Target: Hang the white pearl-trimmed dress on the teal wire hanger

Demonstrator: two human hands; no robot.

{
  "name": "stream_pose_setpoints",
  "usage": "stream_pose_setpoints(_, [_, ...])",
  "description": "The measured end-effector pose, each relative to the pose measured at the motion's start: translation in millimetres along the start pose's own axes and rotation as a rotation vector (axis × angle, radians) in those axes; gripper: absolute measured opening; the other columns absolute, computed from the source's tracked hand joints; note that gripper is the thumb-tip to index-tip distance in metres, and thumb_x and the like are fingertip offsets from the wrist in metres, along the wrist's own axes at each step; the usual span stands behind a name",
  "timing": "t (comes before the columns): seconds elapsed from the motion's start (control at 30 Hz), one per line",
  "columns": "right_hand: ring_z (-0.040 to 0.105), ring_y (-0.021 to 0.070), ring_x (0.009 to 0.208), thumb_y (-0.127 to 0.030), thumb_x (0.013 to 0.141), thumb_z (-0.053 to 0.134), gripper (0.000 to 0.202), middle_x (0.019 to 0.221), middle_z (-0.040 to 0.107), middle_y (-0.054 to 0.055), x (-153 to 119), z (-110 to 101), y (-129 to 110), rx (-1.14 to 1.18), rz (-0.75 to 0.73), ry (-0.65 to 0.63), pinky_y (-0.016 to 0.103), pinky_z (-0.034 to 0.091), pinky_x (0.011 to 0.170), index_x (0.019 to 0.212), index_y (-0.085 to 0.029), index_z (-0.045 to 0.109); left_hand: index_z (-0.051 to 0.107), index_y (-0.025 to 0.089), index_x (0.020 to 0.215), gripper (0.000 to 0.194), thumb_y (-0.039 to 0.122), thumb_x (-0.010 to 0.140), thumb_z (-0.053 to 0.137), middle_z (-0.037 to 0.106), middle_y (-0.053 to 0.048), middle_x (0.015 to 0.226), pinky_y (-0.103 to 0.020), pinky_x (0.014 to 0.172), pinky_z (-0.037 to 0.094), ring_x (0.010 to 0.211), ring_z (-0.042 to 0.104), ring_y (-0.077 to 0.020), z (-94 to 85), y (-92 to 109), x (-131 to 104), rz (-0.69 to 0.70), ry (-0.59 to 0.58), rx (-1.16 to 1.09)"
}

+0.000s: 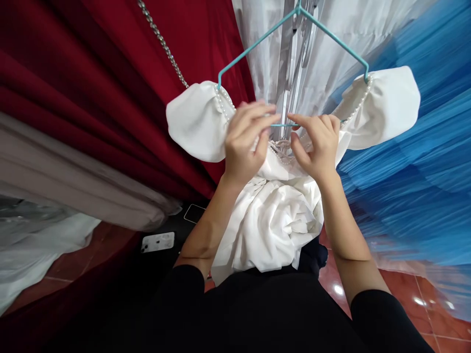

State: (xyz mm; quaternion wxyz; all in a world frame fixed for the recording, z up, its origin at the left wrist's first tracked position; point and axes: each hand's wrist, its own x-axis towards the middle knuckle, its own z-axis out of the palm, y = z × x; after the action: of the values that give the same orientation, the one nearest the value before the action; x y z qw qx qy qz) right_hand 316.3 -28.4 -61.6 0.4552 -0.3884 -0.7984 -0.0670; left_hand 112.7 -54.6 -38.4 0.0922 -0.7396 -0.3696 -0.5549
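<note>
A white dress (279, 211) with puffed sleeves and pearl-beaded edging hangs on a light blue hanger (333, 37). The hanger's lower bar shows between my two hands. My left hand (245, 142) is at the left part of the neckline, slightly blurred, its fingers apart and extended to the right. At the right part of the neckline is my right hand (318, 142), thumb and index finger spread. I make out nothing gripped in either hand. Both hands partly cover the dress's upper edge.
Red fabric (184, 39) hangs on the left with a beaded strand (162, 41), and blue tulle (415, 171) on the right. White fabric (261, 44) is behind the hanger. Lower left, a phone (158, 242) lies on a black surface. The floor (408, 294) is red tile.
</note>
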Motion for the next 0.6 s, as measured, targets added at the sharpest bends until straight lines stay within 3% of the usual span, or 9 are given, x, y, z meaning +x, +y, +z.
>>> stream_pose_setpoints(0.07, [0.066, 0.0267, 0.104, -0.033, 0.108, 0.045, 0.035, 0.112, 0.075, 0.003, 1.4, -0.2, -2.4, -0.006, -0.002, 0.011, 0.055, 0.046, 0.113, 0.132, -0.034, 0.07, 0.074, 0.03, 0.121, 0.024, 0.029, 0.111, 0.052, 0.063, -0.007, 0.143, -0.056, 0.132, 0.035, 0.148, 0.051, -0.0302, -8.0, -11.1, 1.9, 0.01, 0.279, 0.088])
stream_pose_setpoints(0.13, [0.066, 0.0258, 0.104, -0.032, 0.107, 0.046, 0.033, 0.116, 0.076, 0.002, 1.8, 2.2, -3.9, -0.03, -0.028, 0.012, 0.054, 0.046, 0.112, 0.13, -0.034, 0.071, 0.072, 0.03, 0.131, 0.026, 0.034, 0.106, 0.067, 0.057, -0.009, 0.152, -0.058, 0.135, 0.027, 0.155, 0.04, -0.0338, -15.3, -29.5, 4.4, 0.019, 0.423, 0.156])
stream_pose_setpoints(0.17, [0.066, 0.0255, 0.104, -0.032, 0.107, 0.047, 0.033, 0.118, 0.076, 0.002, 1.7, 3.6, -3.9, -0.044, -0.038, 0.01, 0.054, 0.046, 0.112, 0.131, -0.034, 0.07, 0.068, 0.029, 0.137, 0.037, 0.033, 0.101, 0.074, 0.056, -0.009, 0.152, -0.058, 0.135, 0.027, 0.155, 0.04, -0.0341, -17.8, -40.7, 5.5, 0.007, 0.419, 0.166])
stream_pose_setpoints(0.23, [0.066, 0.0254, 0.106, -0.032, 0.107, 0.048, 0.034, 0.119, 0.075, 0.002, 1.1, 4.8, -2.4, -0.064, -0.043, 0.003, 0.053, 0.046, 0.112, 0.133, -0.034, 0.07, 0.066, 0.028, 0.139, 0.048, 0.022, 0.094, 0.08, 0.065, -0.006, 0.142, -0.052, 0.128, 0.038, 0.141, 0.054, -0.0295, -20.2, -64.1, 7.9, -0.05, 0.356, 0.14])
stream_pose_setpoints(0.33, [0.066, 0.0253, 0.106, -0.03, 0.107, 0.048, 0.034, 0.117, 0.075, 0.002, 0.7, 1.4, 1.7, -0.077, -0.035, -0.008, 0.053, 0.046, 0.113, 0.132, -0.034, 0.07, 0.072, 0.026, 0.119, 0.032, 0.005, 0.095, 0.071, 0.074, 0.003, 0.116, -0.041, 0.109, 0.05, 0.111, 0.067, -0.0188, -23.3, -94.3, 15.2, -0.212, 0.243, 0.08])
stream_pose_setpoints(0.43, [0.066, 0.025, 0.106, -0.029, 0.106, 0.048, 0.035, 0.117, 0.075, 0.002, 1.6, -4.2, 4.9, -0.08, -0.047, -0.019, 0.052, 0.046, 0.112, 0.132, -0.035, 0.07, 0.073, 0.022, 0.108, 0.025, 0.001, 0.1, 0.063, 0.074, 0.006, 0.104, -0.037, 0.102, 0.051, 0.103, 0.068, -0.0152, -36.8, -114.2, 28.5, -0.292, 0.16, 0.063])
stream_pose_setpoints(0.6, [0.066, 0.0261, 0.108, -0.026, 0.101, 0.05, 0.039, 0.118, 0.075, 0.003, 5.6, -6.8, 5.1, -0.029, -0.044, -0.051, 0.054, 0.046, 0.112, 0.133, -0.034, 0.07, 0.077, 0.019, 0.099, 0.023, 0.003, 0.094, 0.061, 0.075, 0.003, 0.093, -0.041, 0.086, 0.056, 0.092, 0.071, -0.015, -74.6, -122.6, 32.7, -0.215, 0.334, 0.103])
